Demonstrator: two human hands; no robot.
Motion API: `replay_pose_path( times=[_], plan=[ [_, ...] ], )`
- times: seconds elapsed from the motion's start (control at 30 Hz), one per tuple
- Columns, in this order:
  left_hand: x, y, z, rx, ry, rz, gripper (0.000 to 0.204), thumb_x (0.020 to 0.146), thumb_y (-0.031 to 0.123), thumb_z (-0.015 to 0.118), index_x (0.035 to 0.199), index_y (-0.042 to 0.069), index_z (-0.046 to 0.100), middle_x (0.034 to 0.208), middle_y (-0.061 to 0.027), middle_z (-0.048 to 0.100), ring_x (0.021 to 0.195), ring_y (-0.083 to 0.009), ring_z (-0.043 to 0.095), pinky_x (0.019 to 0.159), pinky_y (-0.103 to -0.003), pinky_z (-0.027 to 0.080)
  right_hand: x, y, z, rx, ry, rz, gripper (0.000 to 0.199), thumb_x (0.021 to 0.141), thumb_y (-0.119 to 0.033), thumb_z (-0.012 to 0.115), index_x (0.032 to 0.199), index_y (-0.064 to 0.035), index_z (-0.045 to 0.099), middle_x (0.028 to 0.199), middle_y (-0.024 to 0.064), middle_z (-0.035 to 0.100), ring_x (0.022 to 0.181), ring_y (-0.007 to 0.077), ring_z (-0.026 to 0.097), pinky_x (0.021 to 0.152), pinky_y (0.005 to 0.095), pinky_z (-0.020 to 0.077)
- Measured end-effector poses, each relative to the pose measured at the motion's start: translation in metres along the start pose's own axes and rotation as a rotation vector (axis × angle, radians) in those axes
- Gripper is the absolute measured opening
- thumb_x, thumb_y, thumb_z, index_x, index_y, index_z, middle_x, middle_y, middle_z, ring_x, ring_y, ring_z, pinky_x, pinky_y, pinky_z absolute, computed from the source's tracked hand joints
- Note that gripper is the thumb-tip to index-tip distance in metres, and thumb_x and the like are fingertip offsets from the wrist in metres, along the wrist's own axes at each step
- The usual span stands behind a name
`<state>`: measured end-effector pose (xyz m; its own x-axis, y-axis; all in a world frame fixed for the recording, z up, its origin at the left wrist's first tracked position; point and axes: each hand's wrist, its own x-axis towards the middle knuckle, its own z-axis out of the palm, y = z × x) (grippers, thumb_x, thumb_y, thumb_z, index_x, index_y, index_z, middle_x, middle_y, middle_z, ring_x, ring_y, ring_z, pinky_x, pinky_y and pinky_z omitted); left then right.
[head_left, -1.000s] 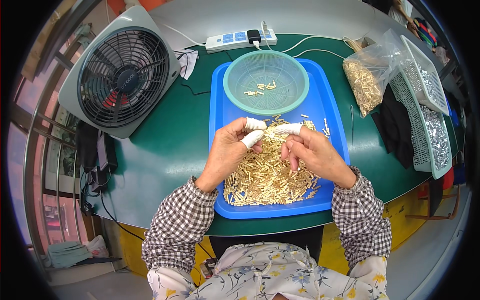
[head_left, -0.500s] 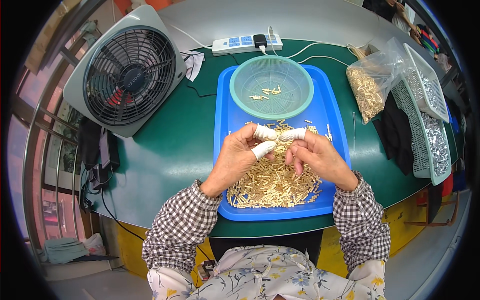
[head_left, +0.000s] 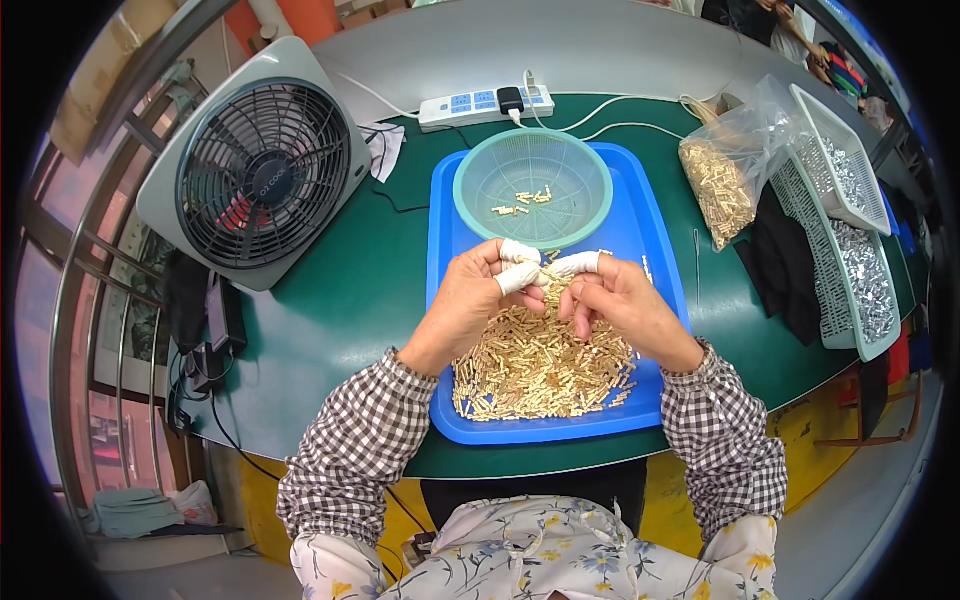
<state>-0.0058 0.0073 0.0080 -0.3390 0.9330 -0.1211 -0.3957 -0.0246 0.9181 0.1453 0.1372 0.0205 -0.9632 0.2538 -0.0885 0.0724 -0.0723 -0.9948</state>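
Over a blue tray (head_left: 645,400), my left hand (head_left: 473,290) and my right hand (head_left: 630,308) meet at the fingertips. White finger covers wrap the thumb and a finger of my left hand, which pinch together. One covered finger of my right hand reaches to the same spot, its other fingers curled in. What lies between the fingertips is too small and hidden to make out. Beneath both hands spreads a heap of small gold-coloured metal pieces (head_left: 540,370). A round green mesh basket (head_left: 535,235) stands at the tray's far end, with several similar pieces inside.
A grey fan (head_left: 265,180) stands at the left. A power strip (head_left: 470,108) with cables lies at the back. On the right are a clear bag of gold pieces (head_left: 722,195), a black cloth (head_left: 785,265) and baskets of silver pieces (head_left: 862,290). A thin rod (head_left: 697,265) lies beside the tray.
My left thumb has moved up against the covered finger, narrowing the gap between them. The whole view has shifted slightly; the hands stay joined over the heap.
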Motion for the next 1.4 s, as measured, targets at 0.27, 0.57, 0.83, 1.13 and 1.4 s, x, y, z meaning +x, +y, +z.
replay_pose_path(
  times=[0.27,0.57,0.83,1.13,1.4],
  plan=[
    [0.043,0.024,-0.003,0.079,-0.099,-0.016,0.018,0.086,0.011,0.056,0.1,0.0,0.053,0.088,-0.0073,0.06,0.075,-0.0122,0.06,0.069,-0.024,0.051,0.028,-0.029,-0.026,-0.046,0.096,-0.081,0.023,0.088,-0.007,0.043,0.108,0.0026,0.05,0.078,0.0065,0.059,0.057,0.0086,0.055,0.052,0.0203,0.0455],
    [0.092,0.028,-0.001,0.304,-0.19,0.036,0.019,0.085,0.011,0.057,0.102,0.002,0.054,0.09,-0.0052,0.06,0.076,-0.0113,0.059,0.065,-0.024,0.052,0.063,-0.063,-0.047,-0.177,0.195,-0.153,0.021,0.089,-0.013,0.047,0.103,0.0011,0.052,0.071,0.0039,0.056,0.052,0.0067,0.05,0.049,0.0187,0.0422],
    [0.104,0.021,-0.014,0.088,-0.132,0.079,0.018,0.085,0.01,0.057,0.102,0.002,0.055,0.093,-0.006,0.06,0.076,-0.0118,0.059,0.065,-0.024,0.052,0.072,-0.058,-0.06,-0.449,0.345,-0.206,0.019,0.088,-0.015,0.052,0.097,0.0006,0.055,0.064,0.0008,0.053,0.051,0.0048,0.049,0.046,0.0185,0.0401],
    [0.108,0.014,-0.017,0.097,-0.119,0.073,0.015,0.084,0.009,0.058,0.096,0.0,0.056,0.089,-0.0081,0.06,0.069,-0.012,0.059,0.06,-0.022,0.054,0.088,-0.032,-0.055,-0.459,0.326,-0.22,0.023,0.084,-0.012,0.058,0.1,0.003,0.054,0.075,0.0049,0.057,0.055,0.0081,0.054,0.047,0.0215,0.0436],
    [0.108,0.033,-0.029,0.613,-0.009,0.077,0.01,0.083,0.008,0.057,0.086,-0.001,0.059,0.078,-0.0102,0.063,0.061,-0.0172,0.06,0.055,-0.028,0.05,0.081,-0.029,-0.062,-0.379,0.341,-0.169,0.023,0.087,-0.013,0.055,0.103,0.0023,0.053,0.08,0.0052,0.058,0.057,0.0075,0.053,0.049,0.021,0.0444]
  ],
)
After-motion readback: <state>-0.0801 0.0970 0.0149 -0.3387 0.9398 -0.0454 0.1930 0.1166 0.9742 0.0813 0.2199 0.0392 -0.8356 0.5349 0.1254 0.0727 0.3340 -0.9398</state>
